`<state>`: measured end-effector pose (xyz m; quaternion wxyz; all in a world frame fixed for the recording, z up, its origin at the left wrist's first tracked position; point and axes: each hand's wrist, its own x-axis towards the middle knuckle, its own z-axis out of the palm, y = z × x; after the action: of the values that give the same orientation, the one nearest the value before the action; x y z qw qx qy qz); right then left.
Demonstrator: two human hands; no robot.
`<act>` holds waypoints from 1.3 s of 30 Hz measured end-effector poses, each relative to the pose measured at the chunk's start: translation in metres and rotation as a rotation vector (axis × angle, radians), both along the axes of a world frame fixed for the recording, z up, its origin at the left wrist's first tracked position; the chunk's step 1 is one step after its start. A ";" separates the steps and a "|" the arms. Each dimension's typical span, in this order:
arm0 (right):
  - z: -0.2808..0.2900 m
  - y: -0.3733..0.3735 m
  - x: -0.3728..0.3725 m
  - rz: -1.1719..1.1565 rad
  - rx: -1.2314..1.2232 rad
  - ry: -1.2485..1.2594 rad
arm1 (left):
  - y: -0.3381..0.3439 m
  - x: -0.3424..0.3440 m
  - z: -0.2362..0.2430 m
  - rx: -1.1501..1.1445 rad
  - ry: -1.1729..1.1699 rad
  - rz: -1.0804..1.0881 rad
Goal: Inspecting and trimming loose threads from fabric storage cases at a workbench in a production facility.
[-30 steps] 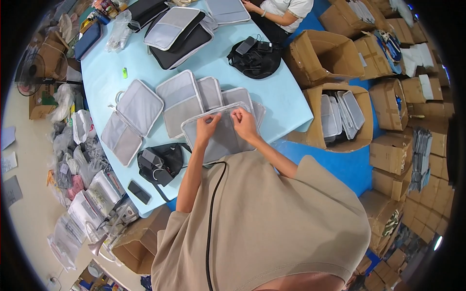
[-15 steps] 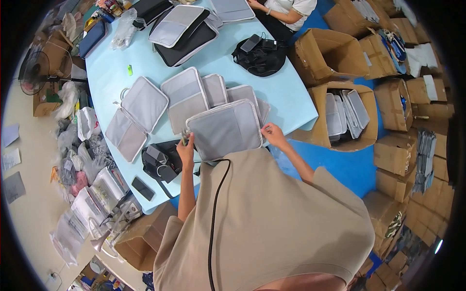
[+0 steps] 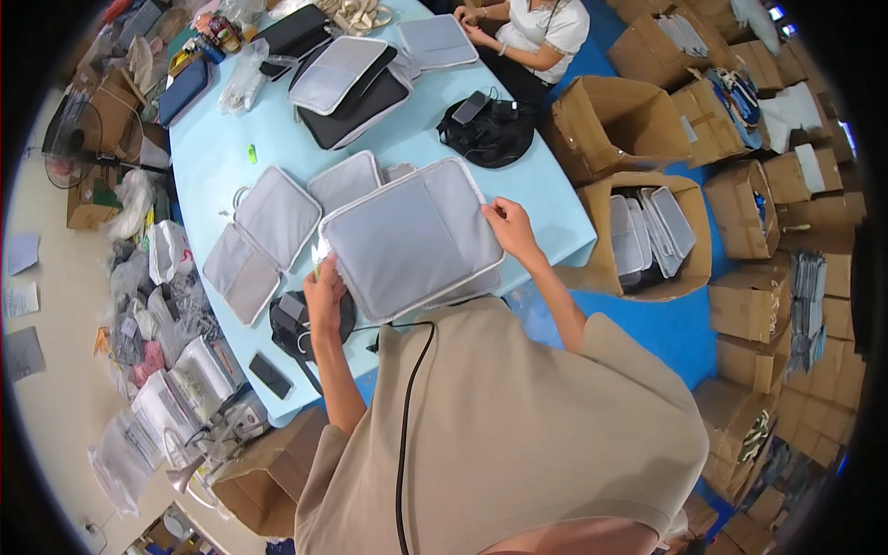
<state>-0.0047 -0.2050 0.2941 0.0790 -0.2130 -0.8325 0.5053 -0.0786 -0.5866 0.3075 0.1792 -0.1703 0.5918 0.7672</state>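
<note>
A grey laptop sleeve (image 3: 402, 236) with pale piped edging and a pocket panel is raised above the table in front of me. My left hand (image 3: 324, 291) is closed at its lower left edge, with a small shiny tool with a green part (image 3: 319, 264) also in the fingers; its exact kind is unclear. At the right edge, my right hand (image 3: 510, 228) pinches the same sleeve. Behind it, partly covered, lie more grey sleeves (image 3: 344, 181). An opened-out grey sleeve (image 3: 277, 208) rests on the table to the left.
On the light blue table (image 3: 208, 153) are black pouches with small devices (image 3: 486, 129), a phone (image 3: 270, 375) and stacked sleeves (image 3: 351, 120). Cardboard boxes (image 3: 638, 240) stand to the right, one holding sleeves. A co-worker (image 3: 546, 37) sits at the far side.
Both hands have lifted the grey sleeve up and away from me, tilting it; it now covers more of the sleeves behind. The right hand has moved up along its right edge.
</note>
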 end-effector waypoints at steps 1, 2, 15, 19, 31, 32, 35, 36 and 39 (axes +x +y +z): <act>0.008 0.007 -0.007 -0.004 0.007 0.007 | -0.003 -0.001 0.013 0.060 -0.013 0.001; 0.016 0.014 -0.013 0.039 -0.148 -0.023 | -0.003 -0.006 0.025 0.149 -0.049 -0.027; 0.072 -0.009 -0.033 0.081 -0.924 -0.067 | -0.001 0.012 0.032 0.460 -0.215 0.154; 0.058 -0.016 -0.031 0.031 -1.093 -0.016 | -0.021 0.016 -0.018 0.745 -0.284 0.190; 0.039 -0.032 -0.040 -0.121 -1.309 0.024 | -0.002 0.041 -0.006 0.696 -0.385 0.354; 0.041 -0.030 -0.040 -0.128 -1.298 0.036 | 0.002 0.041 -0.002 0.697 -0.391 0.370; 0.050 -0.037 -0.040 0.050 -1.283 0.097 | -0.002 0.042 -0.014 0.764 -0.417 0.409; 0.056 -0.038 -0.039 0.044 -1.278 0.104 | 0.001 0.043 -0.013 0.798 -0.428 0.413; 0.070 -0.046 -0.037 0.051 -1.153 0.113 | 0.016 0.049 -0.002 0.672 -0.372 0.380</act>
<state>-0.0415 -0.2505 0.3642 -0.0175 -0.1743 -0.4221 0.8895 -0.0297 -0.5711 0.3058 0.1839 -0.3441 0.2245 0.8930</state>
